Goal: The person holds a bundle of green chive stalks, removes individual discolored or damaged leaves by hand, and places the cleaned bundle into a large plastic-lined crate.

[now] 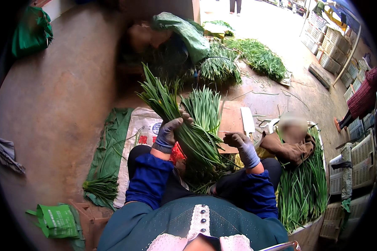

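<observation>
Greens [199, 142] are gripped in a slanting bunch by the left hand [171, 130], its fingers wrapped around them, leaves jutting both ways. At the right hand [244, 148], just beside the bunch, fingers are held loosely bent and partly spread. Beyond, a board [231, 119] is bordered at right by a pale blade [247, 119]; floor [63, 104] stretches wide at left.

The left hand [171, 130] grips; the right hand [243, 146] hovers, fingers loosely bent.
</observation>
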A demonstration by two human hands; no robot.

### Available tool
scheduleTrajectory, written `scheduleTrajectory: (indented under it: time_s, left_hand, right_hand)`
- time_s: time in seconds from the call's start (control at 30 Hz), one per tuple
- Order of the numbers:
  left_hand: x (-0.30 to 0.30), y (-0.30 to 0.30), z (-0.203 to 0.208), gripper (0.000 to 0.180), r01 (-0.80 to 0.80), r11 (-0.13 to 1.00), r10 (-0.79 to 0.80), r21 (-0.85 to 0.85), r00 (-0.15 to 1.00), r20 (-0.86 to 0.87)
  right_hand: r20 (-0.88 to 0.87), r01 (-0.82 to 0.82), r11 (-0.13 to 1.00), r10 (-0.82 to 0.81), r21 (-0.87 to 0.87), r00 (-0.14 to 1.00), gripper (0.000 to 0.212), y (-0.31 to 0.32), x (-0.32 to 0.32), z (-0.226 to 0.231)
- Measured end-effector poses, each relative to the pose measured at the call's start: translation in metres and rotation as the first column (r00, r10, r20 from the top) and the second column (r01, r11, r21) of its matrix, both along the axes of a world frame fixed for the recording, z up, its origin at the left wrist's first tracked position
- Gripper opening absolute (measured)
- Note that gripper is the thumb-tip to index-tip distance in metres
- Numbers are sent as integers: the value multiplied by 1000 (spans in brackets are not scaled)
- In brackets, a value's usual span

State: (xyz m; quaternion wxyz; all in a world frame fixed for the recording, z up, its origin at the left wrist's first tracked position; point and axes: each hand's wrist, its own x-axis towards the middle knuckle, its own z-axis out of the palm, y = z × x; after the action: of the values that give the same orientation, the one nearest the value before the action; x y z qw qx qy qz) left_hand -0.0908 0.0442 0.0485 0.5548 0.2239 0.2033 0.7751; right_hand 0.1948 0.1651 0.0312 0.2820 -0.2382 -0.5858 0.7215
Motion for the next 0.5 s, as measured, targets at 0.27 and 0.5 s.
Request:
scheduleTrajectory:
  time_s: [0.27,0.5]
  left_hand:
    - [7,-14,12,36,-81,997,81,-6,996,-42]
    - [-15,-25,4,33,-155,976,159,153,987,-11]
  right_hand:
    - [164,92,992,-105,83,981,27,-39,-33,-7]
    - [-247,65,861,-216,-505,945,19,-29,-15,-13]
